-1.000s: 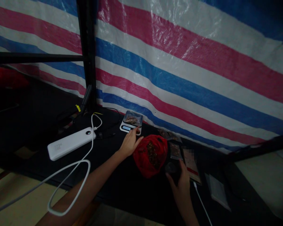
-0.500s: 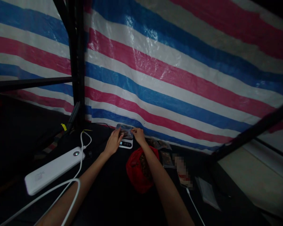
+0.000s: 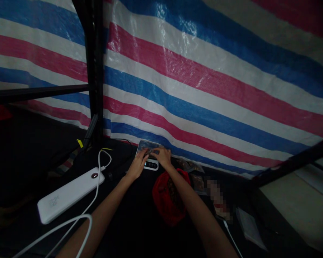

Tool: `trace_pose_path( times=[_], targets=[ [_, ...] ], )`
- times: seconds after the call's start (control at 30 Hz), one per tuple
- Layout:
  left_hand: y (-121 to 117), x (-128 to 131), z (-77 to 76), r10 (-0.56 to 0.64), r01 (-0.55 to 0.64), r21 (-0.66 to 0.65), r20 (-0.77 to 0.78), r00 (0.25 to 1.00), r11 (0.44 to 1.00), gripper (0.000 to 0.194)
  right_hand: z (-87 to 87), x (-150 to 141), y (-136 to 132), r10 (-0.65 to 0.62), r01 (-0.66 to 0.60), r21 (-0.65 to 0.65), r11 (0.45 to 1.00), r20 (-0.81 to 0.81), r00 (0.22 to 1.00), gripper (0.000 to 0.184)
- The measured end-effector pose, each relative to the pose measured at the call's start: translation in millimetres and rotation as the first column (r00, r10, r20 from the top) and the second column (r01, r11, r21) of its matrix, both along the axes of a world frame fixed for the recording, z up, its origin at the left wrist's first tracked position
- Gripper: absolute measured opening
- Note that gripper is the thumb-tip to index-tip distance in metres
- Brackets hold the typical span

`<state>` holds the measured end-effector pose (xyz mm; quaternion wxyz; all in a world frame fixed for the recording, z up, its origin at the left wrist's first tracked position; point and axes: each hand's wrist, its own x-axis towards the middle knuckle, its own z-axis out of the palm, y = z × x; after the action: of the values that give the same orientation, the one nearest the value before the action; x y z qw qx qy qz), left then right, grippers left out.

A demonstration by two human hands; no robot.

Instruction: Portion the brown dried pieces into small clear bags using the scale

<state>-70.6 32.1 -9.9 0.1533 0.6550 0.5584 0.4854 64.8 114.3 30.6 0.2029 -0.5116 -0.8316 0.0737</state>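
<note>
A small clear plastic bag point(image 3: 148, 145) with dark contents lies on a white digital scale point(image 3: 154, 167) whose display is lit. My left hand point(image 3: 137, 165) reaches in from the left, fingers and thumb closed on the bag's near part. From the right, my right hand point(image 3: 163, 157) pinches the same bag, its fingertips close to those of the left. Dim light blurs the exact grip. Below my right forearm sits an open red bag point(image 3: 161, 200) holding brown bits, partly hidden by the arm.
Several filled clear packets point(image 3: 198, 183) lie right of the red bag. Beyond them are a pixelated object point(image 3: 218, 200) with a white cable and a stack of clear bags point(image 3: 250, 229). A white power bank point(image 3: 70, 197) lies left. Striped sheeting point(image 3: 177, 89) hangs behind, beside a black post point(image 3: 97, 71).
Both hands have drawn closer together over the bag; the left fingers, spread before, have moved in beside the right fingertips. The whole view has shifted slightly, moving things rightward.
</note>
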Motion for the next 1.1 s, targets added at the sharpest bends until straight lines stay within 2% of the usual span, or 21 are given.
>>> trace_pose_path(
  times=[0.17,0.37,0.73,1.1],
  targets=[
    [0,-2,-1.3,-0.032,0.032,-0.003,-0.005,0.999,0.999,0.046,-4.5,2,6,0.127,-0.129,-0.028,0.991,-0.044,0.991,0.019],
    [3,-4,-4.5,-0.043,0.044,0.011,-0.073,0.996,0.999,0.045,-11.1,2,10,0.184,-0.191,-0.058,0.980,-0.104,0.977,0.014],
    [0,-2,-1.9,-0.042,0.044,0.015,-0.145,0.989,0.999,0.044,-13.6,2,14,0.333,-0.341,-0.030,0.940,-0.140,0.932,0.013],
    [-3,-6,0.8,-0.003,0.008,0.029,-0.168,0.986,1.000,0.039,-5.5,3,22,0.384,-0.388,-0.063,0.920,-0.067,0.921,0.015]
  ],
)
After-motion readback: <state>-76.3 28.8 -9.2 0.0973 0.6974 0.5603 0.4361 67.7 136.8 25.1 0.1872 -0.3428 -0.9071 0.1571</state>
